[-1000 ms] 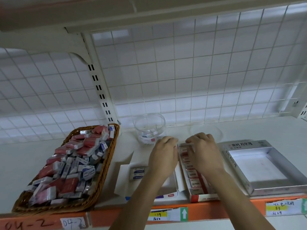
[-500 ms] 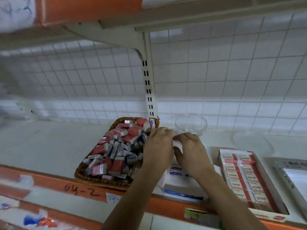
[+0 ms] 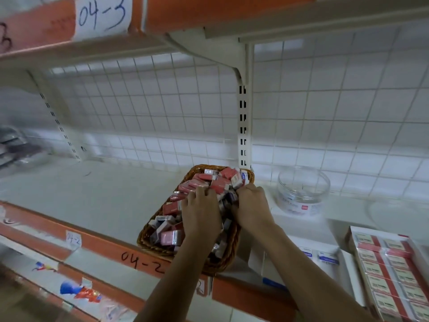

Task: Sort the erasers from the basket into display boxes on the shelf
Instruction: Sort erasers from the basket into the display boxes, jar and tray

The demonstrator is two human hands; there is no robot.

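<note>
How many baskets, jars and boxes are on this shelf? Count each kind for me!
Baskets: 1, the wicker basket
Jars: 1, the clear jar
Display boxes: 2, the white display box and the red display box
Total: 4

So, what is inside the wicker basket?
Red and blue-white erasers fill the basket. The left hand and right hand cover the middle; whatever lies under them is hidden.
</note>
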